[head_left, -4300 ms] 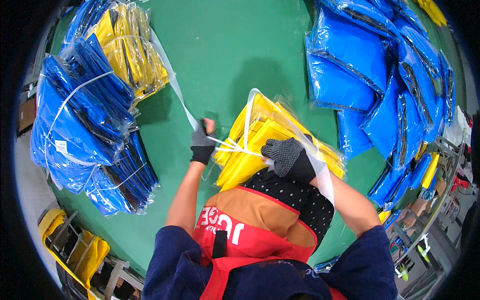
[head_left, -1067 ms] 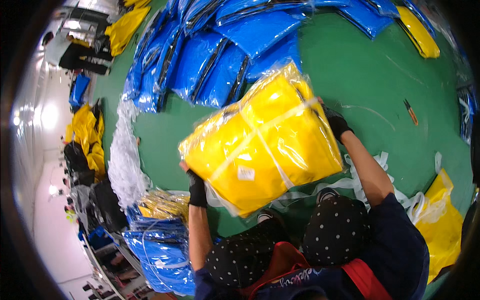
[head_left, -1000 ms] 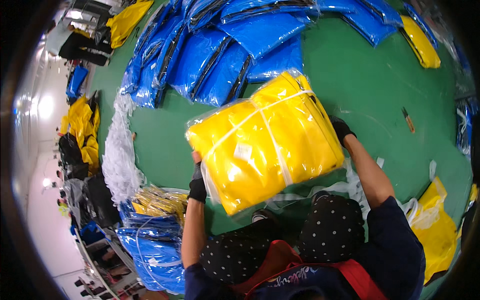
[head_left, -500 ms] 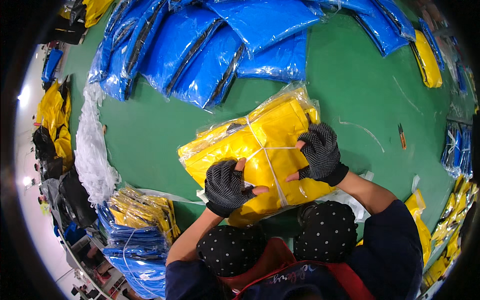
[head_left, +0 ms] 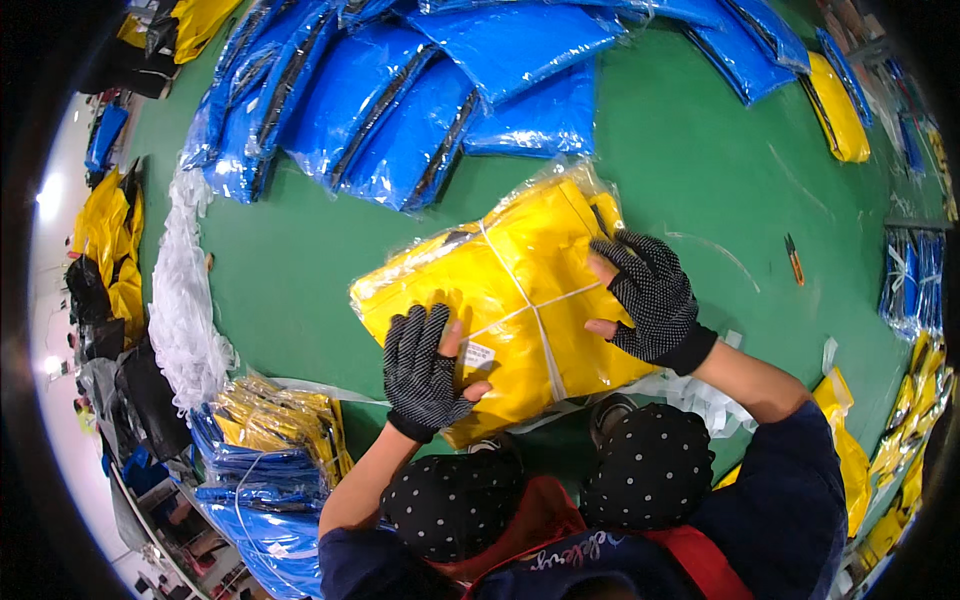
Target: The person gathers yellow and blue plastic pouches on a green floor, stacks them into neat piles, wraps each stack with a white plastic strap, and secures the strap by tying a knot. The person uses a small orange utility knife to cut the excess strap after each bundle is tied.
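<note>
A bundle of folded yellow sheets in clear plastic (head_left: pixel 515 265) lies in front of me on the green surface. Thin white straps (head_left: pixel 540 302) cross over its top. My left hand (head_left: pixel 420 370), in a black dotted glove with bare thumb and index tips, rests on the bundle's near left edge, fingers stretched out. Beside it shows a white label (head_left: pixel 478 358). Over the right edge lies my right hand (head_left: pixel 652 298), gloved alike, its fingers apart and its bare tips touching the yellow surface.
Blue plastic-wrapped packs (head_left: pixel 400 120) lie across the far side. White strips (head_left: pixel 185 290) are heaped at left, above a tied blue and yellow stack (head_left: pixel 265 480). Small orange-handled snips (head_left: pixel 794 262) lie at right, below a yellow pack (head_left: pixel 838 110).
My left hand has shifted a little left, its fingers straightening and baring the white label. The right hand has turned slightly on the bundle's edge. The whole view has shifted slightly.
</note>
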Demonstrator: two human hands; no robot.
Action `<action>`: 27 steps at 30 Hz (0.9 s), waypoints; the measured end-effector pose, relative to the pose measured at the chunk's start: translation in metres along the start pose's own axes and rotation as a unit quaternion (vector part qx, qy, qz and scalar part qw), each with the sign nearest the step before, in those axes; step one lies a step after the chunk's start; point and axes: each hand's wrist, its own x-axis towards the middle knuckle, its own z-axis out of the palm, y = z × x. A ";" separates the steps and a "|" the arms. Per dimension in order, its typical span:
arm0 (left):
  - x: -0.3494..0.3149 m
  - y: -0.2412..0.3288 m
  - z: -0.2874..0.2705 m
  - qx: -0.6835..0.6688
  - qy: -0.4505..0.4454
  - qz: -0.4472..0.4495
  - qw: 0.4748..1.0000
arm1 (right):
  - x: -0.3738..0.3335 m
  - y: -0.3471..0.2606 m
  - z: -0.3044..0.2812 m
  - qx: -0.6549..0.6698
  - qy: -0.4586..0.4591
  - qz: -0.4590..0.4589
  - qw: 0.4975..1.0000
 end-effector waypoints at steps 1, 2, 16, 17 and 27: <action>0.002 0.001 0.003 0.006 0.006 -0.009 1.000 | 0.005 -0.008 -0.006 0.006 -0.014 0.012 1.000; 0.011 0.007 0.002 0.009 0.009 -0.020 1.000 | 0.010 -0.014 -0.009 0.014 -0.031 0.024 0.999; -0.001 -0.053 0.009 -0.055 0.217 -0.213 0.951 | -0.195 0.326 0.033 -0.229 0.211 0.390 0.866; -0.044 -0.069 0.010 -0.075 0.240 -0.324 0.912 | -0.226 0.329 0.024 -0.458 -0.047 0.373 0.806; -0.173 -0.059 0.033 -0.404 0.139 -0.444 0.788 | -0.204 0.279 0.010 0.062 -0.035 0.647 0.759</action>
